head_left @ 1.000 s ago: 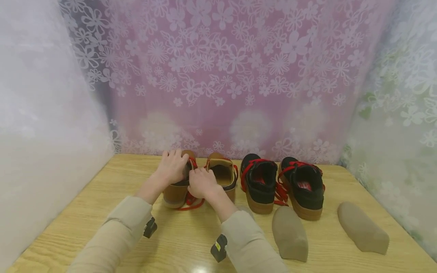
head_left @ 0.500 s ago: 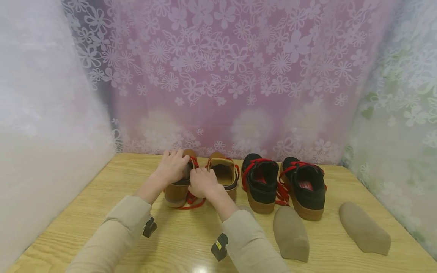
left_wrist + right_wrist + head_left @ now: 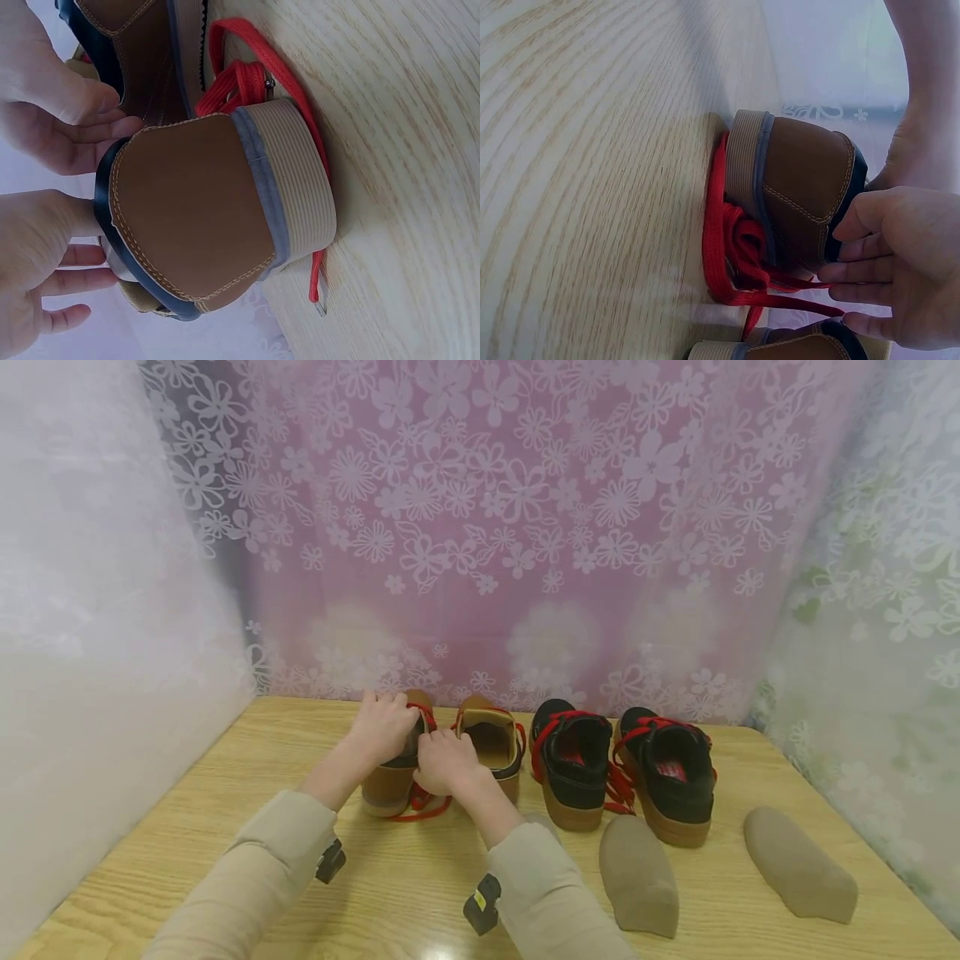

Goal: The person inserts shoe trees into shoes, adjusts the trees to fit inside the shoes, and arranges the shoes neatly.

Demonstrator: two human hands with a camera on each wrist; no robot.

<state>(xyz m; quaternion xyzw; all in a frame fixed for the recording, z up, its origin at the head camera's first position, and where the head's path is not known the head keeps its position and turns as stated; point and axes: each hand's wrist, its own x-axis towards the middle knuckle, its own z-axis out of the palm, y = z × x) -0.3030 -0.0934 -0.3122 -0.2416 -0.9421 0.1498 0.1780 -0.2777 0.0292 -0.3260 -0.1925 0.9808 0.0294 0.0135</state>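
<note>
A brown sneaker [image 3: 195, 210] with a ribbed pale sole and red lace stands heel towards me at the left of the row. My left hand [image 3: 381, 727] is over its opening; in the left wrist view its thumb and fingers reach into the collar and grip a pale shoe insert [image 3: 115, 260], mostly hidden inside. My right hand [image 3: 446, 760] holds the sneaker's right collar edge between thumb and fingers, as the right wrist view shows. Just right stands the matching brown sneaker [image 3: 512, 783], its opening visible.
Two black sneakers [image 3: 573, 802] [image 3: 682, 806] with red laces stand further right. Two beige shoe inserts [image 3: 637, 877] [image 3: 798, 864] lie before them; another insert [image 3: 542, 823] is partly hidden behind my right sleeve. The wooden table [image 3: 397, 885] meets a flowered curtain [image 3: 525, 527] behind.
My left hand has shifted very slightly to the right over the brown sneaker's opening. My right hand stays at the collar, and the shoes stand where they were.
</note>
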